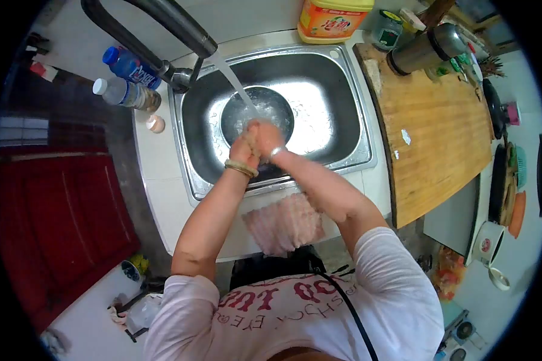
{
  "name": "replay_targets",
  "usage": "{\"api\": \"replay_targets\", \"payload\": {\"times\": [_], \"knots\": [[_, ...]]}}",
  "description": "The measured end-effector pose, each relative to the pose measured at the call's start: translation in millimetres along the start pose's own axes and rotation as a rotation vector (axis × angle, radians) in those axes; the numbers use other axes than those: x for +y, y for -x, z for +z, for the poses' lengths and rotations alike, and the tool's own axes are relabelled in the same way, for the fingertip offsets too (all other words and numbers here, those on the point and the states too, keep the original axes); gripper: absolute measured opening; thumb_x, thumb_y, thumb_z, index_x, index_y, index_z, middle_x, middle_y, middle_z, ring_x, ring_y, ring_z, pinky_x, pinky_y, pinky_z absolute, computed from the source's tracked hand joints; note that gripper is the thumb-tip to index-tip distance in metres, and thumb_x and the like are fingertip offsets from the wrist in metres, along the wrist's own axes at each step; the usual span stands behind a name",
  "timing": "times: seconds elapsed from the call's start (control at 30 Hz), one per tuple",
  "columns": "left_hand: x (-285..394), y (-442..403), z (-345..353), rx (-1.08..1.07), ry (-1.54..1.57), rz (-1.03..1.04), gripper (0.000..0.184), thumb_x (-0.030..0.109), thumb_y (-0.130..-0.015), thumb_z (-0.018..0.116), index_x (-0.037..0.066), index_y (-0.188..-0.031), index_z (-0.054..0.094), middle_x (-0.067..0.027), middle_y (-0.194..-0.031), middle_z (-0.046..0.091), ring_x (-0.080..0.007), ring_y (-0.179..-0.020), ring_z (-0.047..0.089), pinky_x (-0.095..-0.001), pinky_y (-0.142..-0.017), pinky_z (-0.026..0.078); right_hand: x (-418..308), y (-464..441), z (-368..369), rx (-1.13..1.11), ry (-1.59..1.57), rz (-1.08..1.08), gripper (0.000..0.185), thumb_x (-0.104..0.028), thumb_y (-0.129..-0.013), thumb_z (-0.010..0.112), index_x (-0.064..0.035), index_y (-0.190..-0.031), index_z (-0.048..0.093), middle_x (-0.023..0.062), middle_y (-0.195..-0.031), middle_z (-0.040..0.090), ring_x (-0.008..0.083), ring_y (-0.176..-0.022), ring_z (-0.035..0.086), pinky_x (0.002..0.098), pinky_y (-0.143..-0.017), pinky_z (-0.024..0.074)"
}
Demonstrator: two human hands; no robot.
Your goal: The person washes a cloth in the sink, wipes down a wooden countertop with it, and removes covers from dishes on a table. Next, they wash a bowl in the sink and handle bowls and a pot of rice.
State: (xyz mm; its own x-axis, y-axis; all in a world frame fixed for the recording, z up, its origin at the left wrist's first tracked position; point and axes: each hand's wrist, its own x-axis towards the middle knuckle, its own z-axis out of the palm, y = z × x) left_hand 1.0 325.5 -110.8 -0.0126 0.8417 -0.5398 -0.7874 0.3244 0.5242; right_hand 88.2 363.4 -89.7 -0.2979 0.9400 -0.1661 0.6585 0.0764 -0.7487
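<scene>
Water runs from the dark faucet (pixel 199 48) into the metal sink (pixel 331 120). Below the stream sits a round metal basin (pixel 277 105) with water in it. My left hand (pixel 244 149), with a bangle at its wrist, is closed against my right hand (pixel 267 137) over the basin's near edge. Both hands are wet and slightly blurred, their fingers bent and pressed together. Whatever may lie between them is hidden. A pinkish patterned cloth (pixel 283 224) hangs at the counter's front edge under my forearms.
Left of the sink stand a blue-capped bottle (pixel 129 67), a white-capped bottle (pixel 126 94) and a small round pale object (pixel 155 124). A yellow-orange detergent jug (pixel 332 21) is behind it. To the right, a wooden board (pixel 433 138) carries a steel thermos (pixel 424 51).
</scene>
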Motion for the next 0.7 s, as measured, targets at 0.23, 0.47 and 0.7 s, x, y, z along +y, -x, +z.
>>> {"api": "replay_targets", "payload": {"times": [0.23,0.47,0.7], "knots": [[29.9,-25.4,-23.2,0.356,-0.380,0.169,0.030,0.019,-0.093,0.046,0.008,-0.120,0.050,-0.0059,-0.108,0.057,-0.0177,-0.097,0.055,-0.0303,-0.080,0.047,68.9,-50.2,13.3,0.145,0.228,-0.016,0.028,-0.025,-0.082,0.057,-0.0012,-0.097,0.055,0.0204,-0.094,0.051,0.0375,-0.097,0.050,0.0427,-0.084,0.0444],[4.8,-57.6,-41.8,0.271,-0.282,-0.220,0.033,0.033,-0.093,0.042,0.010,-0.116,0.049,-0.0102,-0.105,0.055,-0.0231,-0.092,0.057,-0.0369,-0.077,0.048,14.7,-25.4,0.8,-0.306,0.295,-0.067,0.034,-0.031,-0.079,0.058,-0.0069,-0.103,0.061,0.0204,-0.110,0.057,0.0355,-0.101,0.053,0.0413,-0.093,0.0391],[-15.6,-59.3,-57.2,-0.289,0.068,-0.045,0.026,0.034,-0.092,0.046,0.010,-0.093,0.053,-0.0012,-0.079,0.057,-0.0171,-0.079,0.059,-0.0313,-0.069,0.049,-27.0,0.2,-17.5,-0.161,-0.047,-0.087,0.029,-0.035,-0.079,0.059,-0.0119,-0.097,0.062,0.0193,-0.107,0.053,0.0355,-0.099,0.053,0.0471,-0.093,0.0365]]}}
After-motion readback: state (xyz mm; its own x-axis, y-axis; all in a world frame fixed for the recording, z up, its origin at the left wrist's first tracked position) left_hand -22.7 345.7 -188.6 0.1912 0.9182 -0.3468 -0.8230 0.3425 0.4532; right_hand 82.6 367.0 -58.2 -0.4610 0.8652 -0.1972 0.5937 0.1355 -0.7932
